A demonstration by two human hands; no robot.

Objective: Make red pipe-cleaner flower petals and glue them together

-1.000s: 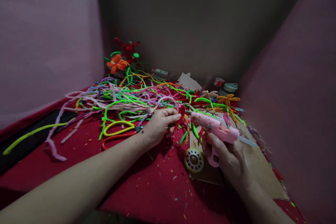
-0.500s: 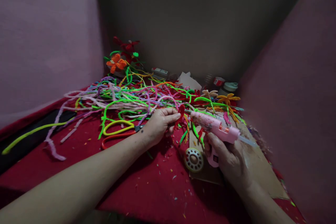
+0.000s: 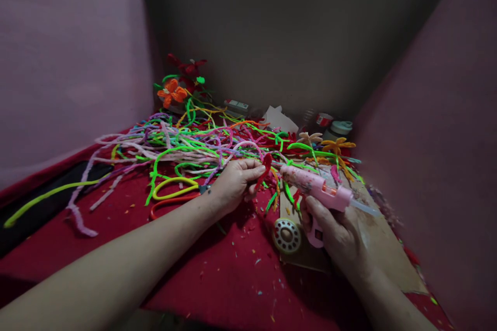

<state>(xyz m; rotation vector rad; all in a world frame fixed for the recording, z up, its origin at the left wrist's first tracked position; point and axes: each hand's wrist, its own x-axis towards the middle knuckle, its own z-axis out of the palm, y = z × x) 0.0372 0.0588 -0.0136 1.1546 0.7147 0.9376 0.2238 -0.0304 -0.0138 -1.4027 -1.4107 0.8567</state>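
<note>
Between thumb and fingers, my left hand (image 3: 243,178) pinches a small red pipe-cleaner piece (image 3: 265,169). My right hand (image 3: 337,232) is wrapped round the handle of a pink hot glue gun (image 3: 316,184), with a clear glue stick (image 3: 366,208) poking from its back end. The gun's nozzle points left, close beside the red piece; whether they touch I cannot tell. Scissors (image 3: 176,190) with yellow and red handles lie by my left wrist. Below the gun sits a round disc (image 3: 287,236) with a ring of holes, on a piece of cardboard (image 3: 388,253).
A tangle of coloured pipe cleaners (image 3: 194,145) spreads across the red cloth (image 3: 233,279). Behind it at left stand an orange flower (image 3: 172,93) and a red flower (image 3: 192,68). A lidded jar (image 3: 340,128) and white paper (image 3: 280,120) sit against the back wall.
The glue gun has shifted very slightly left and down near the red piece. My left hand has stayed almost still, with the red piece turned a little.
</note>
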